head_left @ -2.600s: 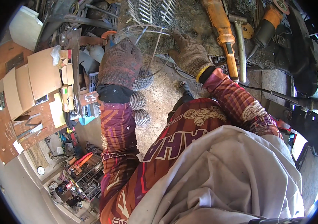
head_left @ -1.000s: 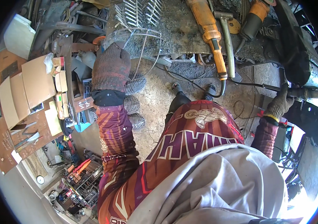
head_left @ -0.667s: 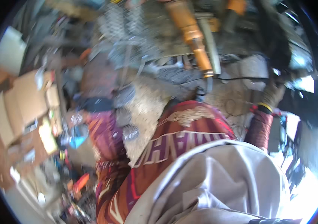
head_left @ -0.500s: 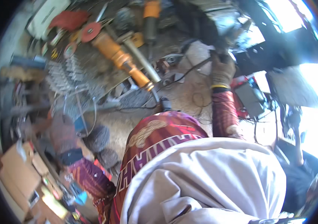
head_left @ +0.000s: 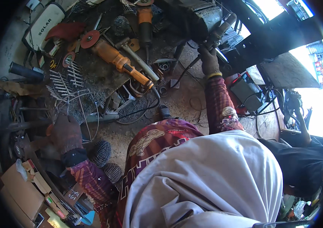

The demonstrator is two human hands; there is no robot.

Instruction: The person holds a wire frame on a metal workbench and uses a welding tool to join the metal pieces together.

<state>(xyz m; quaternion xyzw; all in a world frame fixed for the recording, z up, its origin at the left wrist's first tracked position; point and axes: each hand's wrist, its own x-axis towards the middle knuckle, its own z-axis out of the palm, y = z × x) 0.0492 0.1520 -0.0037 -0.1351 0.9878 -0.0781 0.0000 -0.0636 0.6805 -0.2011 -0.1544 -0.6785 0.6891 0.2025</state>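
Note:
My right hand [head_left: 209, 61], in a brown glove, is wrapped round a dark corded power tool [head_left: 217, 35] at the upper right. Its exact kind is unclear; a black cable hangs from beside the hand. Low on the left, my gloved left hand [head_left: 67, 133] is at the near edge of the workbench [head_left: 104, 81], its fingertips hidden. Thin bent wire [head_left: 81, 108] and a spiky piece of welded metal rods [head_left: 68, 83] lie just beyond it. On the bench rests an orange angle grinder [head_left: 112, 55] with a red disc, alongside a hammer [head_left: 140, 59].
A second orange grinder [head_left: 145, 24] lies farther back. Coils of wire [head_left: 100, 152] sit beside my left forearm, near cardboard boxes [head_left: 22, 190]. A grey and red machine [head_left: 247, 93] with cables stands at right. Another person in a dark shirt [head_left: 302, 163] is at the lower right.
My right hand has moved left and slightly up with the tool. My left hand has shifted slightly to the right. More of the other person shows at lower right.

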